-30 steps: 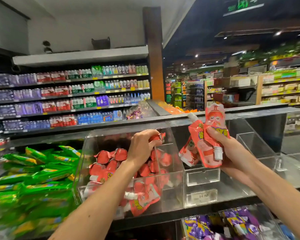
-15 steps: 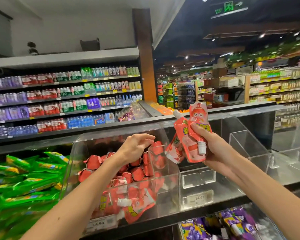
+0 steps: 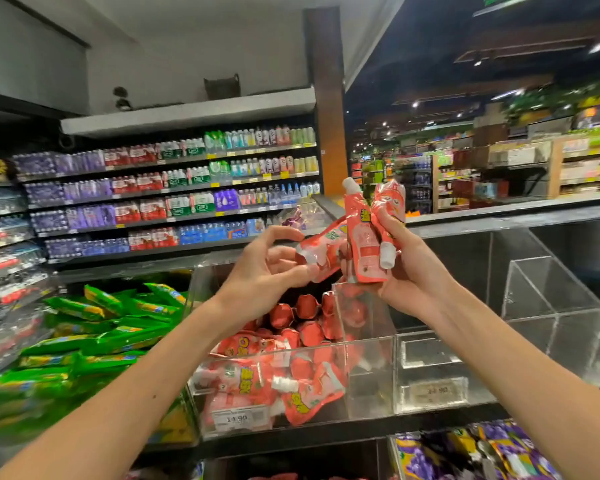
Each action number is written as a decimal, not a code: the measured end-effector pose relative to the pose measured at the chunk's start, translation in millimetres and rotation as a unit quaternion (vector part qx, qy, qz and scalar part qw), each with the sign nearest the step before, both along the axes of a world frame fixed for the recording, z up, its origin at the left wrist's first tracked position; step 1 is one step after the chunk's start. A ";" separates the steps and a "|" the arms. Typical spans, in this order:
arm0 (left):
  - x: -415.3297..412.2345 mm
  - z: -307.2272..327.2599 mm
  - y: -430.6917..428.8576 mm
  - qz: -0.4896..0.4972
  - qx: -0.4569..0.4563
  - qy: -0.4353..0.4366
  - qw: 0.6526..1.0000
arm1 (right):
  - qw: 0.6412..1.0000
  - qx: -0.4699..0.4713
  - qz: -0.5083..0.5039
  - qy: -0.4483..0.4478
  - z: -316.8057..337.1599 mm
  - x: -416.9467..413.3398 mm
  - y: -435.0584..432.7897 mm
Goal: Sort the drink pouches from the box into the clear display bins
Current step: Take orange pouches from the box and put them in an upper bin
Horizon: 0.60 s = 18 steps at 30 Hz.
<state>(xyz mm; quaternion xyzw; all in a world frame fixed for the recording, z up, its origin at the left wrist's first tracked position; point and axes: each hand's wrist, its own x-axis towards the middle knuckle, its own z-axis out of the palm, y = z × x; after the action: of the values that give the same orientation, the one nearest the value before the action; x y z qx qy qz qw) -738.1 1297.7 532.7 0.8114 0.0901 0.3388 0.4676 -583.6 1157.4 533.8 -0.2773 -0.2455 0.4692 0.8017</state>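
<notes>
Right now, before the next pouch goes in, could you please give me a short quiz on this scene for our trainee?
1. True or false: the right hand grips several red spouted drink pouches.
2. The clear plastic display bin below that hand holds: A green packs, B red pouches, C nothing?
3. Fill in: its price label reads ____.
Key: 1 true; 2 B; 3 14.90.

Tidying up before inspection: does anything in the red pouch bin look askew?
Slightly. In the bin, the back pouches seem to stand upright, but the front pouches lie tumbled against the front wall, spouts pointing different ways. Nothing looks spilled or torn.
</notes>
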 end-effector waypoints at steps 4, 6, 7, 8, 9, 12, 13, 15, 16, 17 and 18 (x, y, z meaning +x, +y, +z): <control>-22.4 8.8 10.7 0.104 0.134 -0.067 0.983 | 0.998 -0.016 0.001 -0.058 -6.4 2.5 7.6; -29.0 8.6 18.9 0.123 0.219 -0.073 0.965 | 0.997 -0.030 -0.016 -0.075 -9.0 5.1 9.0; -30.8 6.7 22.9 0.124 0.262 -0.064 0.955 | 0.996 -0.036 -0.024 -0.078 -9.8 5.9 9.0; -30.8 3.0 28.5 0.126 0.306 -0.047 0.943 | 0.996 -0.041 -0.031 -0.078 -10.5 7.0 9.0; -29.3 -1.1 33.6 0.126 0.350 -0.026 0.928 | 0.995 -0.046 -0.036 -0.079 -11.4 8.3 8.5; -16.8 -16.9 49.6 0.114 0.465 0.032 0.877 | 0.993 -0.062 -0.048 -0.089 -14.1 11.7 6.9; -11.1 -22.2 55.0 0.106 0.483 0.052 0.868 | 0.992 -0.067 -0.051 -0.094 -15.1 12.7 6.1; -0.2 -29.7 64.9 0.105 0.495 0.098 0.857 | 0.990 -0.071 -0.051 -0.110 -17.6 14.5 5.5; 4.3 -32.4 69.3 0.111 0.499 0.121 0.851 | 0.989 -0.072 -0.049 -0.123 -19.4 15.4 5.3; 8.9 -34.7 74.0 0.118 0.504 0.134 0.845 | 0.987 -0.073 -0.046 -0.139 -21.1 16.1 4.6; 13.2 -36.3 78.3 0.125 0.509 0.143 0.840 | 0.983 -0.077 -0.046 -0.157 -23.1 17.0 4.2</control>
<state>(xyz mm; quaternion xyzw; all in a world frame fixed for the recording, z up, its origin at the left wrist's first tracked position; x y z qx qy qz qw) -724.9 1375.9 496.3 0.9564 0.0716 0.2730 -0.0753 -566.6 1161.6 510.7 -0.4195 -0.3187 0.3996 0.7502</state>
